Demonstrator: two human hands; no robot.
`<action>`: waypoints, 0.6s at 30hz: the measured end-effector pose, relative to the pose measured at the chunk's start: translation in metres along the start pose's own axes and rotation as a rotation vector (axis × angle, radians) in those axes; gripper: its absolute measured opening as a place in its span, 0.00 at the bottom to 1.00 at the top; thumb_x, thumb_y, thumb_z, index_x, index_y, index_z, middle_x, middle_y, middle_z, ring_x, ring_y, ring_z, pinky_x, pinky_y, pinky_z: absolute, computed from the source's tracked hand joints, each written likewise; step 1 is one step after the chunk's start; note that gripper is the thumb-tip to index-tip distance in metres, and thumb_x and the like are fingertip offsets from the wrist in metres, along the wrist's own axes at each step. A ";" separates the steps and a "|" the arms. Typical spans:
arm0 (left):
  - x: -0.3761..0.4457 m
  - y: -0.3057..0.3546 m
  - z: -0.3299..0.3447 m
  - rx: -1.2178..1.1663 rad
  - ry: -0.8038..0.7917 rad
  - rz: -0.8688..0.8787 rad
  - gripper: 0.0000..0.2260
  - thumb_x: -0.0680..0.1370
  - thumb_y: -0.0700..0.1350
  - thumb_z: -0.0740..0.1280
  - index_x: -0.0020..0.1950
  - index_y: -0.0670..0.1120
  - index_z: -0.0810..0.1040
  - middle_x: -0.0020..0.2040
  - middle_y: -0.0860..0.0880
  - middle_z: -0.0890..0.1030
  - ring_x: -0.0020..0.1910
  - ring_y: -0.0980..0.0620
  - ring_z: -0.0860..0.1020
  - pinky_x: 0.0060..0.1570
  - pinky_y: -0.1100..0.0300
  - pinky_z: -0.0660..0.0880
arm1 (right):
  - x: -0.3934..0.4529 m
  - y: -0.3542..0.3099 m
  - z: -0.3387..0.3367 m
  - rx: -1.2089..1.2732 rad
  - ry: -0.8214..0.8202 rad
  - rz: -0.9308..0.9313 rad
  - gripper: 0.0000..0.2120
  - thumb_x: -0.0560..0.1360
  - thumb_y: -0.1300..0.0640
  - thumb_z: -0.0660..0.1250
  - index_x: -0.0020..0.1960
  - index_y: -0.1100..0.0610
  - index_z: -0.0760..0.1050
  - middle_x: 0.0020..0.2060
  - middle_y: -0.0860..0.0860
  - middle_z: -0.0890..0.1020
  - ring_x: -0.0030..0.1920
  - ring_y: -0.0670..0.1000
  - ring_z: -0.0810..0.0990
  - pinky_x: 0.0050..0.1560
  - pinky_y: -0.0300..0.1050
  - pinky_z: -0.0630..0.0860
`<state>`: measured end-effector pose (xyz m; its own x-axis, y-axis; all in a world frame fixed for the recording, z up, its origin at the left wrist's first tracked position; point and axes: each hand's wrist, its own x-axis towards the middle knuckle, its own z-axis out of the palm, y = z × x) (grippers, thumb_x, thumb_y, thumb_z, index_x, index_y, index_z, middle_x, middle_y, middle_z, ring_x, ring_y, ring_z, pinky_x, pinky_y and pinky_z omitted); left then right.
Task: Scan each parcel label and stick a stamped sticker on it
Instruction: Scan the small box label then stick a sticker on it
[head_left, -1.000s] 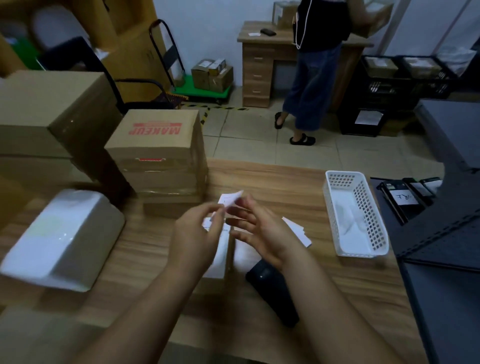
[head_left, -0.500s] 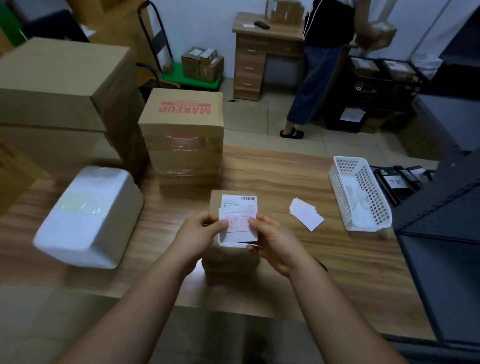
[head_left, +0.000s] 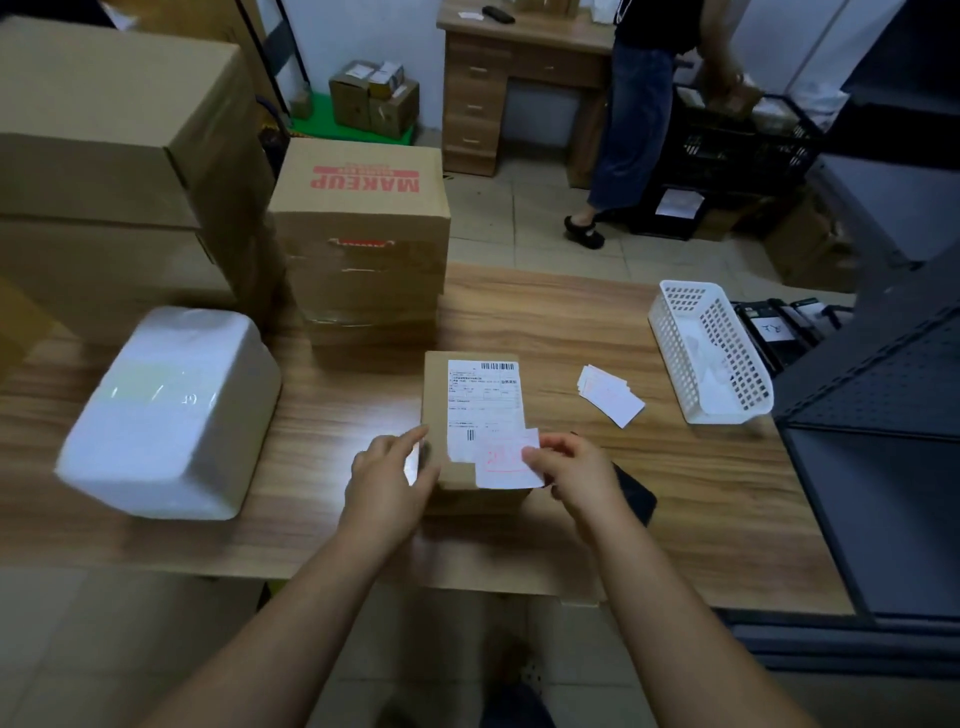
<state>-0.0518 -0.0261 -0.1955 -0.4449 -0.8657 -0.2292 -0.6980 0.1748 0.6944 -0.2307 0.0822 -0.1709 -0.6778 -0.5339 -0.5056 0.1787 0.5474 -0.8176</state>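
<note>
Wooden table (head_left: 519, 322) under your hands: your right hand (head_left: 576, 475) now pinches the stamped sticker (head_left: 506, 460) alone onto the parcel (head_left: 434, 395); your left hand (head_left: 387, 475), fingers relaxed, has let go.

Right hand (head_left: 574, 475) pinches sticker (head_left: 506, 464) — on parcel (head_left: 435, 395)

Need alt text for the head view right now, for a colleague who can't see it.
The right hand pinches a red-stamped sticker at the near corner of the shipping label on a small cardboard parcel, while the left hand rests against the parcel's left side. Spare stickers lie beside a white basket.
</note>
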 end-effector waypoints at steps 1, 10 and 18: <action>0.000 -0.005 0.002 0.106 -0.019 0.040 0.20 0.79 0.51 0.65 0.72 0.57 0.71 0.63 0.51 0.73 0.64 0.47 0.68 0.61 0.55 0.66 | -0.001 0.002 0.004 -0.027 -0.023 0.006 0.11 0.76 0.61 0.71 0.58 0.59 0.78 0.48 0.53 0.85 0.40 0.46 0.81 0.29 0.30 0.71; 0.004 -0.020 0.007 0.214 -0.067 0.088 0.19 0.81 0.54 0.62 0.73 0.59 0.69 0.66 0.54 0.75 0.66 0.49 0.68 0.62 0.54 0.67 | 0.006 0.008 0.035 -0.198 0.066 -0.003 0.08 0.75 0.58 0.71 0.53 0.54 0.76 0.49 0.51 0.84 0.46 0.50 0.84 0.51 0.53 0.82; 0.005 -0.022 0.006 0.273 -0.064 0.087 0.20 0.81 0.57 0.61 0.73 0.60 0.68 0.64 0.54 0.76 0.64 0.49 0.69 0.59 0.53 0.69 | 0.004 0.001 0.029 -0.902 0.185 -0.119 0.23 0.76 0.38 0.63 0.61 0.53 0.72 0.52 0.52 0.82 0.50 0.56 0.81 0.41 0.47 0.77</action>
<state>-0.0416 -0.0315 -0.2157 -0.5384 -0.8121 -0.2251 -0.7767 0.3746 0.5065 -0.2123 0.0617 -0.1819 -0.7728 -0.5500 -0.3168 -0.4690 0.8311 -0.2987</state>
